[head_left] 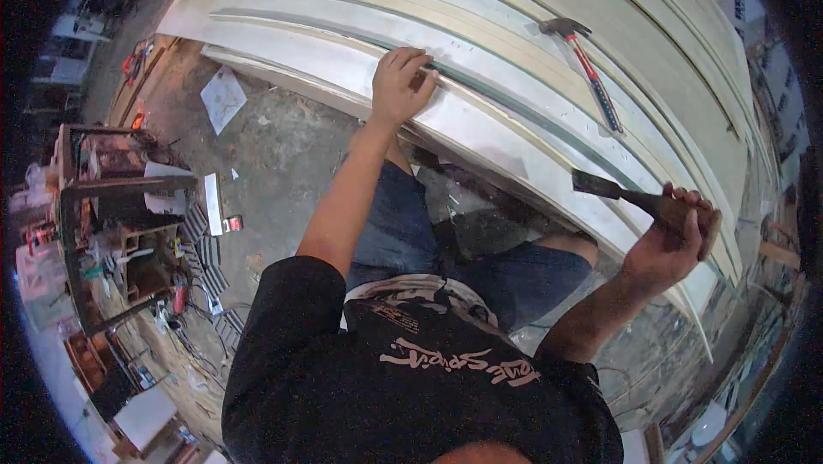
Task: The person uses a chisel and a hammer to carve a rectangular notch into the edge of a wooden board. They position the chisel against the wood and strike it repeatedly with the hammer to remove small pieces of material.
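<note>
My right hand (664, 250) is closed around the wooden handle of a broad, flat-bladed chisel (598, 184). Its dark blade points left, over the white panel near the front. My left hand (401, 87) is on a long thin pale strip (514, 125) that runs lengthwise along the white panel (489, 134). The fingers of that hand are bent and pinch the strip's edge. Beyond the strip lies a claw hammer (587, 74) with a red and blue handle, flat on the panels and apart from both hands.
More long panels with raised strips (480, 5) spread out behind. To the left stands a dark wooden frame (69, 207) among cluttered tools and cords. On the concrete floor (279, 164) lie a white sheet (223, 99) and a tape measure (231, 224). My bent legs are below the panel's front edge.
</note>
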Demonstrator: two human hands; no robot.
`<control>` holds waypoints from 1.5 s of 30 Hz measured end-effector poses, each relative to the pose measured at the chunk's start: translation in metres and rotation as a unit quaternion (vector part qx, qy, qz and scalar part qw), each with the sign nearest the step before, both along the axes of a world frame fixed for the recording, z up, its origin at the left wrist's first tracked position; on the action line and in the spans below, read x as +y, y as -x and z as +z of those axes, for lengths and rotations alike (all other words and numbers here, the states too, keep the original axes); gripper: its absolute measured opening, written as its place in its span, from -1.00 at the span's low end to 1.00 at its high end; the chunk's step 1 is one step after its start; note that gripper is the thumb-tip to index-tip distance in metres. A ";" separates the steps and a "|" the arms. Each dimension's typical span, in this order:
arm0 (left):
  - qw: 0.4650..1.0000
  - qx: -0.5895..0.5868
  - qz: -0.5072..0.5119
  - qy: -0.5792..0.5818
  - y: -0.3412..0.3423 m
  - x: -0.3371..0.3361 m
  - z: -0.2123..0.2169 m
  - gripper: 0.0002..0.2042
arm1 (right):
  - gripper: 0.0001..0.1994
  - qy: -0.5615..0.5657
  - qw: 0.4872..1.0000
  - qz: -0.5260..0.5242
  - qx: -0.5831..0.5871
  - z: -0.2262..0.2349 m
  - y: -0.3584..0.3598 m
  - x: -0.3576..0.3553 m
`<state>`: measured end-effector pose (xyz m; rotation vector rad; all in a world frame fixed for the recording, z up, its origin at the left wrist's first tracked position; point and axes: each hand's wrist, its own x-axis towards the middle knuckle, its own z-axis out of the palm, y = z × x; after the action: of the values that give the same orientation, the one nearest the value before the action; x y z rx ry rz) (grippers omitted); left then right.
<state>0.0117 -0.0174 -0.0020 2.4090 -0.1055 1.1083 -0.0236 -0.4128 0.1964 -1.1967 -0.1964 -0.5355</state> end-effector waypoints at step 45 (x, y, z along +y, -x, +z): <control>0.983 0.152 0.096 0.037 -0.027 0.221 -0.013 -0.79 | -0.43 0.183 0.938 0.286 -0.068 -0.053 -0.095 0.439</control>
<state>0.0390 0.2040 -0.0150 2.5287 0.2700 0.7918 0.0714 0.0261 0.1432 -1.3848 -0.7636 -0.0649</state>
